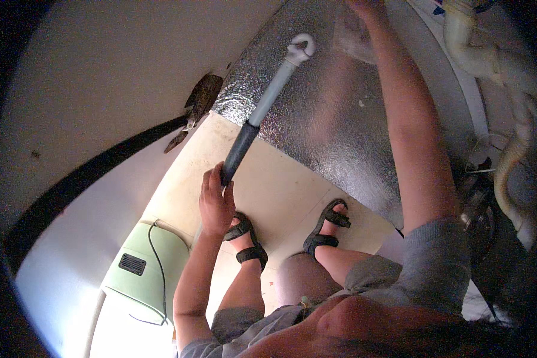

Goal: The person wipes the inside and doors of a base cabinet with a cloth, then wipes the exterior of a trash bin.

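My left hand (217, 201) is closed around the lower part of a dark foam grip on a grey pole (273, 91). The pole slants up and away, and a white plastic hanging loop (301, 48) caps its far end. Its other end is hidden behind my hand and forearm. My right arm reaches over a shiny, textured silver sheet (295, 107). Only part of my right hand (364, 6) shows, cut off by the top edge, so its fingers cannot be made out. A blurred whitish patch (355, 38) lies below it; whether cloth or reflection is unclear.
Pale floor tiles (277, 179) lie beneath my black sandals (324, 226). A light green device (150, 264) with a dark vent and a cord stands at lower left. White pipes (510, 170) run down the right side. Dark, worn pieces (203, 94) sit by the left wall.
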The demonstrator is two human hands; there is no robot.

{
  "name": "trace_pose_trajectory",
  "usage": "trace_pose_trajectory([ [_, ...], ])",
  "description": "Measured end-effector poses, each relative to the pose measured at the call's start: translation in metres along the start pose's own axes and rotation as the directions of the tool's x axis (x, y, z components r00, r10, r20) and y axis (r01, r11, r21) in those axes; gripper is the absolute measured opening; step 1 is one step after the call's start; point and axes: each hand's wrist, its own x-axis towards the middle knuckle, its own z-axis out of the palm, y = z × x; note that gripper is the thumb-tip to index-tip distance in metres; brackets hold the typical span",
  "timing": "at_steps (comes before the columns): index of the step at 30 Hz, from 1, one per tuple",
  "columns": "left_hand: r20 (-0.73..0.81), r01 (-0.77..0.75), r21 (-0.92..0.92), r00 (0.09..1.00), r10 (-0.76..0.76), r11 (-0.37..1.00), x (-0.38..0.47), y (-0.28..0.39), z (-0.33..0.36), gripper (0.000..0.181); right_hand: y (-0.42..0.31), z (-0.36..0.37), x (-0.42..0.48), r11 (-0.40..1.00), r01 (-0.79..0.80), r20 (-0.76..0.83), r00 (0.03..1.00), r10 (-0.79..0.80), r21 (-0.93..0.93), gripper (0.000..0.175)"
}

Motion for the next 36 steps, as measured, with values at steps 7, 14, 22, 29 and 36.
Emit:
trace_pose_trajectory([
  [7, 0.008, 0.046, 0.041, 0.999, -0.046, 0.998, -0.018, 0.003, -0.018, 0.038, -0.039, 0.018, -0.021, 0.869, 0.467, 0.009, 0.882, -0.472, -0.161, 0.042],
  [14, 0.046, -0.034, -0.107, 0.998, 0.039, 0.994, -0.030, 0.022, -0.028, 0.039, -0.035, 0.042, -0.021, 0.964, 0.086, -0.170, 0.977, -0.131, -0.250, 0.044],
  [22, 0.025, -0.061, -0.086, 0.998, 0.063, 0.994, -0.037, 0.021, -0.035, 0.042, -0.126, 0.073, -0.205, 0.668, 0.722, -0.348, 0.682, -0.643, 0.181, 0.021],
  [29, -0.004, -0.040, -0.069, 0.999, 0.040, 0.997, -0.039, 0.027, -0.034, 0.041, -0.107, 0.077, -0.242, 0.274, 0.857, -0.245, 0.406, -0.881, 0.436, 0.021],
  [36, -0.113, -0.048, 0.123, 0.992, 0.062, 0.991, 0.013, 0.012, -0.005, 0.043, -0.042, 0.062, -0.185, 0.825, 0.512, -0.336, 0.754, -0.564, -0.238, 0.037],
])
